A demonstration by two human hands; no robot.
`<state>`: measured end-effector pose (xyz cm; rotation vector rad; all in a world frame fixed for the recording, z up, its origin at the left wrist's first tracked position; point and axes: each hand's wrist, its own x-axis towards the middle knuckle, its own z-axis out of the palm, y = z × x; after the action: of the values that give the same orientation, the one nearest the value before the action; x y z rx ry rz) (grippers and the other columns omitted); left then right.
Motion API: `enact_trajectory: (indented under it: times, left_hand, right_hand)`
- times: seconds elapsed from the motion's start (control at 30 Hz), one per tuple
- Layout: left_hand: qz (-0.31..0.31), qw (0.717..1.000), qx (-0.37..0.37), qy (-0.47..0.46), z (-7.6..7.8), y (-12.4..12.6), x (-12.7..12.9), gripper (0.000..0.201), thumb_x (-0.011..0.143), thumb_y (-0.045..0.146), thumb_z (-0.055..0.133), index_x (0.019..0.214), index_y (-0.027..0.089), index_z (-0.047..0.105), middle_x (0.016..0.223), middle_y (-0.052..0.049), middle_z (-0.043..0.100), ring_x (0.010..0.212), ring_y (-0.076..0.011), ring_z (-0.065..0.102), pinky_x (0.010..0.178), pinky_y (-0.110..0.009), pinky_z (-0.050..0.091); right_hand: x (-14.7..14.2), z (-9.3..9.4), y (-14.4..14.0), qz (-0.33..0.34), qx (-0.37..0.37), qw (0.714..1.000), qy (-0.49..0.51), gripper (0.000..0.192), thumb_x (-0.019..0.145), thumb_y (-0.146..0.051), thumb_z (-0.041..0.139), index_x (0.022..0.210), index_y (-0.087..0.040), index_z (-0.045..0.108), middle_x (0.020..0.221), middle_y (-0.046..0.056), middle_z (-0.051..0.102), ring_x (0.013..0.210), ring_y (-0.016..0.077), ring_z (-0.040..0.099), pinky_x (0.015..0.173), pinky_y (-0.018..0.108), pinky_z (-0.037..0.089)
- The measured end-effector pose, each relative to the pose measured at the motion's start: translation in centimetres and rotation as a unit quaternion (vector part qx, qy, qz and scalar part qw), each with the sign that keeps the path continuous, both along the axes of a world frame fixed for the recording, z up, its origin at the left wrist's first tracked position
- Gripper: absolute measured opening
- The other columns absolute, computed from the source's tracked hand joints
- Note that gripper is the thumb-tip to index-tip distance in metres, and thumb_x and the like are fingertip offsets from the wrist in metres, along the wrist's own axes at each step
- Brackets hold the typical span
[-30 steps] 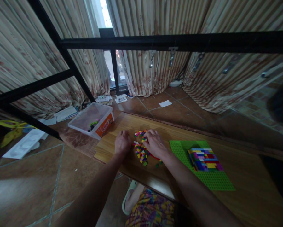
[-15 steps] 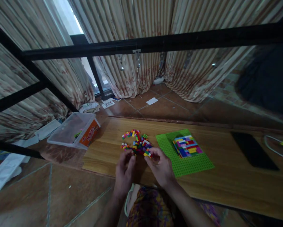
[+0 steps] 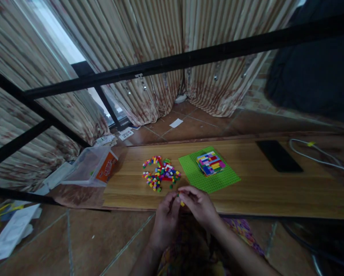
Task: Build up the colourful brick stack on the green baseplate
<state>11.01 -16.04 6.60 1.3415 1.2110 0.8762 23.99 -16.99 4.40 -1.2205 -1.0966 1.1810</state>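
My left hand [image 3: 166, 214] and my right hand [image 3: 199, 207] meet near the table's front edge, fingers pinched together. Between their fingertips are small toy building bricks [image 3: 182, 203], with yellow and a bit of green showing; the fingers hide the rest. Just beyond lies a loose pile of multicoloured building bricks [image 3: 160, 172]. To the right, a green baseplate [image 3: 186, 165] lies flat, carrying a block of stacked bricks [image 3: 210, 164] in many colours.
At the table's left end stands a clear plastic box [image 3: 86, 165] with an orange label. A black flat slab [image 3: 279, 156] and a white cable [image 3: 321, 151] lie on the wooden table [image 3: 246, 199] at the right. A black metal bar [image 3: 160, 66] crosses beyond.
Both hands have drawn back from the brick pile towards the table's front edge and come together, the bricks between them. The camera view has shifted too.
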Motion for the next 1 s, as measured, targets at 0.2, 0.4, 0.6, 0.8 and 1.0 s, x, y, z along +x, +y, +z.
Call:
enact_trajectory:
  times: [0.2,0.4,0.6,0.8,1.0]
  left_hand:
    - [-0.031,0.998,-0.048,0.029,1.3,-2.6,0.3,0.03,0.086,0.046,0.054,0.087,0.016,0.061,0.068,0.0,0.061,0.064,-0.0126,0.059,0.062,-0.023,0.046]
    - [-0.049,0.997,-0.057,0.005,0.9,-4.5,0.3,0.03,0.085,0.047,0.054,0.084,0.017,0.059,0.07,0.0,0.063,0.057,-0.0096,0.054,0.055,-0.021,0.043]
    - [-0.051,0.995,-0.076,-0.036,0.6,-5.0,0.7,0.035,0.081,0.05,0.059,0.079,0.015,0.058,0.069,-0.002,0.065,0.058,-0.0101,0.056,0.058,-0.022,0.045]
    - [-0.025,0.985,-0.147,-0.089,1.4,-4.9,0.7,0.04,0.076,0.055,0.064,0.08,0.016,0.057,0.063,-0.001,0.063,0.052,-0.0104,0.057,0.055,-0.023,0.045]
    - [-0.013,0.986,-0.151,-0.065,0.6,-3.9,0.1,0.04,0.076,0.054,0.064,0.074,0.015,0.055,0.056,0.0,0.06,0.047,-0.0085,0.052,0.049,-0.02,0.04]
  right_hand:
    - [0.0,0.7,-2.2,0.002,-0.041,0.994,0.103,0.028,0.075,-0.045,0.07,0.075,-0.017,0.072,0.072,0.002,0.068,0.065,0.0139,0.059,0.062,0.024,0.046]
    - [-0.2,0.5,-4.4,-0.017,-0.079,0.983,0.162,0.039,0.069,-0.054,0.074,0.067,-0.015,0.071,0.049,-0.003,0.053,0.045,0.007,0.04,0.045,0.021,0.03]
    - [-0.9,-0.6,-5.3,-0.003,-0.099,0.945,0.311,0.036,0.068,-0.05,0.076,0.065,-0.016,0.064,0.047,-0.004,0.05,0.042,0.0073,0.042,0.045,0.021,0.033]
    - [-0.5,-0.3,-5.4,-0.013,-0.15,0.896,0.418,0.024,0.065,-0.037,0.076,0.076,-0.019,0.065,0.056,-0.004,0.054,0.048,0.0102,0.049,0.046,0.023,0.041]
    - [-0.2,0.2,-4.2,0.051,-0.131,0.963,0.229,0.04,0.078,-0.057,0.064,0.071,-0.019,0.057,0.047,-0.007,0.046,0.039,0.0057,0.034,0.039,0.019,0.023]
